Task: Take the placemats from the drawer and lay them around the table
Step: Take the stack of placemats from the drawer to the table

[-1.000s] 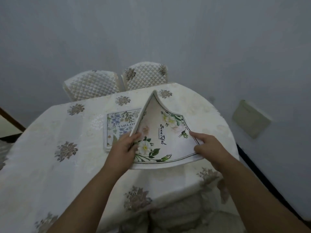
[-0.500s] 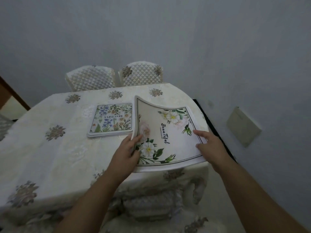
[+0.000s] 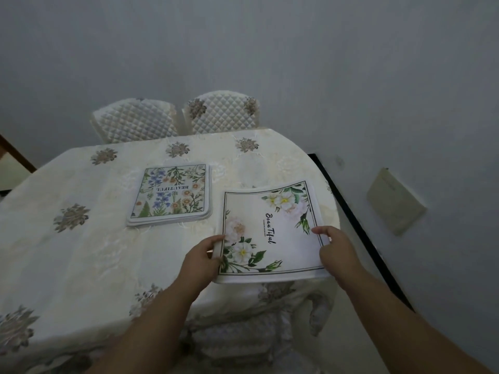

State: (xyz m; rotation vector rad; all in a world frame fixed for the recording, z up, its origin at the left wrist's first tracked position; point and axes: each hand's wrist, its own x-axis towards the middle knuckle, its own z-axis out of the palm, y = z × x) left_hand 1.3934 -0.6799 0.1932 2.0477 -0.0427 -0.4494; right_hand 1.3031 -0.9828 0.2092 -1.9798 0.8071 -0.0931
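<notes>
Laying down the white rose placemat (image 3: 272, 230) at the near right end of the table (image 3: 89, 238), both hands on it. Left hand (image 3: 201, 263) pinches the near left edge, fingers curled around it; right hand (image 3: 334, 249) holds the right edge, thumb on top. The far side looks slightly lifted, so I'd lower it flat, square the near edge with the table's edge, then smooth outward before letting go. The remaining stack of placemats (image 3: 171, 194) sits just beside it, toward the middle, in front of two quilted chairs (image 3: 221, 112).
</notes>
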